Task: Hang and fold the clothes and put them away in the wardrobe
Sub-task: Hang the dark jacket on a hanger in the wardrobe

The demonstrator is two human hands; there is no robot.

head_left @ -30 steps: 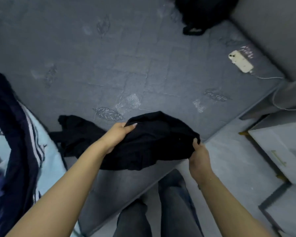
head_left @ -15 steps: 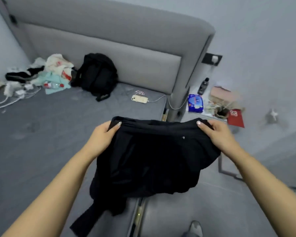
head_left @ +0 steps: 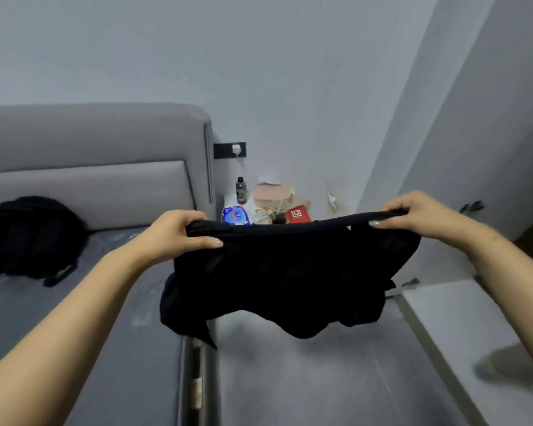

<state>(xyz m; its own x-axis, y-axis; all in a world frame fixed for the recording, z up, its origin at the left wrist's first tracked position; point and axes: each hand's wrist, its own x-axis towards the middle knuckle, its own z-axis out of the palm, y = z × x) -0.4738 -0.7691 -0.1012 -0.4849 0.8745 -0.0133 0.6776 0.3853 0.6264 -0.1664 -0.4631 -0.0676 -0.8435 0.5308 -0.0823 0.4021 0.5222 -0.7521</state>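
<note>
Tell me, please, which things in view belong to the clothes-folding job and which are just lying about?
In the job: black garment, held stretched by left hand and right hand.

Lying about: black backpack on the bed; dark bottle, blue packet, red box beside the headboard.

We have both arms stretched forward, bare to past the elbow, the left forearm rising from the near left corner and the right one from the near right edge. Our left hand (head_left: 179,232) sits left of centre, knuckles up, its fingers (head_left: 182,215) curled over the far side of a black garment (head_left: 283,272) edge and the thumb pressed flat along the near side. Our right hand (head_left: 413,213) is well apart to the right, slightly higher, fingers hooked over the same edge with the thumb beneath, pinching. Both wrists are bent slightly down, palms facing down.
</note>
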